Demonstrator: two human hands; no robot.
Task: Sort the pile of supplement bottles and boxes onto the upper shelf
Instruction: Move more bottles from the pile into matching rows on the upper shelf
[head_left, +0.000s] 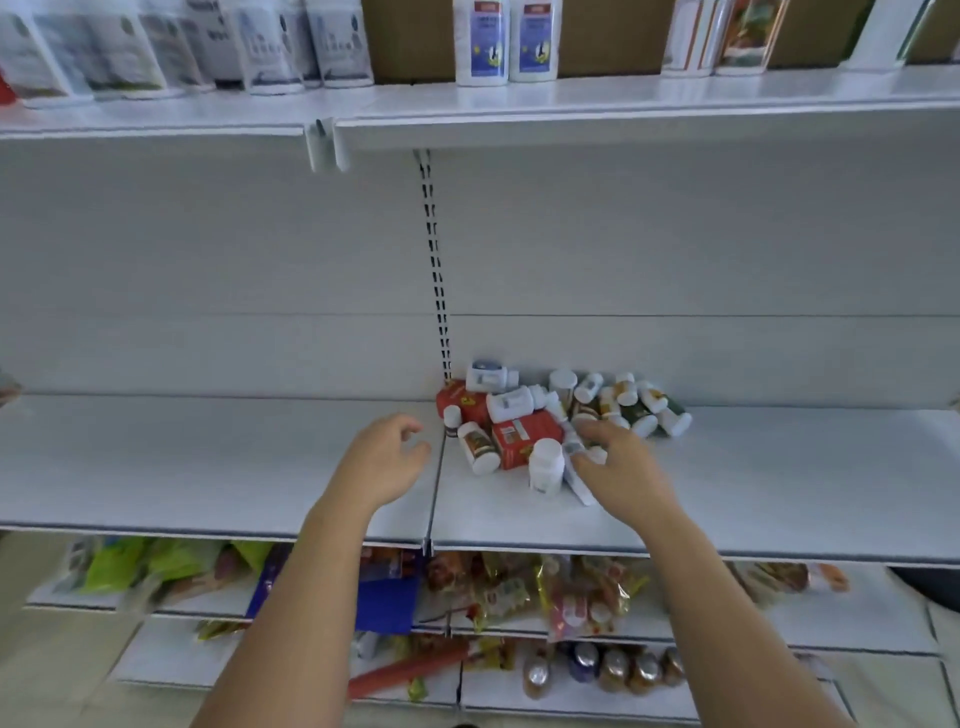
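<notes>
A pile of supplement bottles and boxes lies on the middle shelf against the back wall. It holds red boxes, white bottles and dark-labelled bottles, most on their sides. My right hand reaches into the pile's front edge, its fingers extended and touching a narrow white box. Just left of the pile, my left hand hovers over the shelf with fingers loosely curled and holds nothing. The upper shelf runs across the top.
On the upper shelf stand two white blue-labelled bottles, grey pouches at the left and cartons at the right. Snack bags and jars fill the lower shelves. A slotted upright divides the back wall.
</notes>
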